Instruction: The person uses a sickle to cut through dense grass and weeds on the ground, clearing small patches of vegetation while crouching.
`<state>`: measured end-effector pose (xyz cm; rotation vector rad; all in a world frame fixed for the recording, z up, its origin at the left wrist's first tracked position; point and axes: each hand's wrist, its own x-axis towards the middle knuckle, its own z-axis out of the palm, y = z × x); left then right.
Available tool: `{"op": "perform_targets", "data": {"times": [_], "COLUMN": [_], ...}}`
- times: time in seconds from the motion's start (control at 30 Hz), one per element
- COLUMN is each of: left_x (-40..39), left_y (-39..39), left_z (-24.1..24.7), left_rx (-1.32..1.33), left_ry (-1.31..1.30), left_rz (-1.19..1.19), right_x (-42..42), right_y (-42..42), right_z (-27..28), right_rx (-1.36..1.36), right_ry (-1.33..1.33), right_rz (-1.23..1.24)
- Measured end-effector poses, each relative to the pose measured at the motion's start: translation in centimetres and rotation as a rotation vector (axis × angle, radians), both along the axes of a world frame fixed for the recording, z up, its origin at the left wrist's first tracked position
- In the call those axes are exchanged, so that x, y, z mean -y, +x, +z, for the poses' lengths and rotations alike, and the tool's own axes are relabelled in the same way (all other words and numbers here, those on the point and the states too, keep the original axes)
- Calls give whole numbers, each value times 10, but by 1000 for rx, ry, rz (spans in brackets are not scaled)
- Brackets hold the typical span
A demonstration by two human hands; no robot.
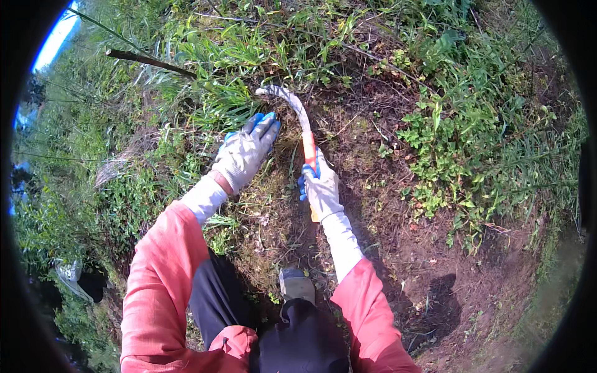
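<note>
My right hand [322, 184], in a white knit glove with blue coating, grips the orange handle [309, 151] of a sickle. Its curved blade [293, 101], grey and dirt-smeared, arcs up and to the left, its tip beside a clump of green grass [231, 100]. Just below that clump, left of the blade, is my left hand [247, 149] in a matching, soiled glove. Its back faces me and the fingers stretch forward close together. The palm is hidden, so whether it holds any grass cannot be told.
A cut woody stem [149, 63] juts out at upper left. Leafy weeds [433, 186] grow on the right, beside bare brown soil [485, 289]. My boot [297, 284] stands on the ground below my hands. A pale and black object [79, 279] lies among plants at far left.
</note>
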<state>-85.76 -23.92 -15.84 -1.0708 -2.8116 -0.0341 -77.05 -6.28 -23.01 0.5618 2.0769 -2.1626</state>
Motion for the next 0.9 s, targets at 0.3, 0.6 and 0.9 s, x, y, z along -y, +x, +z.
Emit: {"op": "perform_targets", "data": {"times": [0.3, 0.6, 0.9], "left_x": [-4, 108, 57], "left_y": [-90, 23, 15], "left_z": [-62, -69, -27], "left_rx": [-57, 376, 176], "left_ry": [-119, -309, 69], "left_rz": [389, 353, 33], "right_x": [-14, -37, 21], "right_y": [-23, 148, -42], "right_z": [-19, -12, 23], "right_rx": [-165, 64, 98], "right_ry": [545, 200, 120], "right_rz": [102, 110, 89]}}
